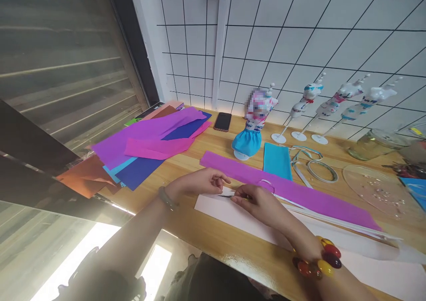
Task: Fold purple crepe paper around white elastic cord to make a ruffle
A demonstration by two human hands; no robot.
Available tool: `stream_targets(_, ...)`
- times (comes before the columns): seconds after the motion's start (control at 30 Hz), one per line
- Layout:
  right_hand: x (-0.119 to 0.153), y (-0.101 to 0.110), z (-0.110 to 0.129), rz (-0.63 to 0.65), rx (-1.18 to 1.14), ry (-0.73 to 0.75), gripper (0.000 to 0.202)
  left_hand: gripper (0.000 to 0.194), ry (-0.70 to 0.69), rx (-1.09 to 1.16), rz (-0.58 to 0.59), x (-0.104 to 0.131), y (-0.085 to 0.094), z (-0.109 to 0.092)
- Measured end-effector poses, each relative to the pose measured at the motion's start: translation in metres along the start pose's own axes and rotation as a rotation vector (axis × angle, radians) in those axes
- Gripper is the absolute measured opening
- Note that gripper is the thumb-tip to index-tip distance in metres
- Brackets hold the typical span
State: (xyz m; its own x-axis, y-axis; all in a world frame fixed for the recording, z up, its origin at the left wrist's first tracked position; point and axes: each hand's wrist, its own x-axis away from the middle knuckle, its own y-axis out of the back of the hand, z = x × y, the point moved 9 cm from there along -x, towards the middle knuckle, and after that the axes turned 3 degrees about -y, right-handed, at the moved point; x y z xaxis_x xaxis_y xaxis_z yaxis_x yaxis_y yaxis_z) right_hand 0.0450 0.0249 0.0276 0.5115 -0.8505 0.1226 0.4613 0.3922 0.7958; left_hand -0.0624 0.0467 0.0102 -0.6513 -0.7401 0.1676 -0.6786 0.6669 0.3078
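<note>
My right hand (255,198) is closed, its fingers pinching a thin dark-tipped tool (226,196) whose kind I cannot make out. The tool's tip points left over a pale paper sheet (213,205). Just left of it, my left hand (214,182) has its fingers curled and thumb drawn in; whatever they hold is hidden or too small to tell. Beyond both hands lies a long purple paper strip (299,194), with narrow white strips (336,221) along its near edge. A thin white loop (268,184) rises behind my right hand.
A small dress form with a blue skirt (246,143) stands beyond, beside a blue cloth piece (277,161). Farther right are a tape roll (322,171), a bead dish (376,190) and a glass jar (374,143). Coloured papers (149,148) and a phone (222,121) lie left.
</note>
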Motion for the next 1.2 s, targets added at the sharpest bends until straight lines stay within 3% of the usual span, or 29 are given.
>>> stream_targets(0.57,0.003,-0.004,-0.01,-0.028,0.009,-0.041,0.026,0.041,-0.007,0.062,-0.014,0.005,0.008,0.016)
stream_targets(0.77,0.003,-0.004,-0.006,-0.025,-0.002,-0.036,0.026,0.038,0.036,0.118,-0.045,0.013,0.015,0.018)
stream_targets(1.2,-0.006,-0.005,0.009,-0.017,0.071,-0.027,0.027,0.038,-0.01,0.116,-0.049,0.008,0.016,0.022)
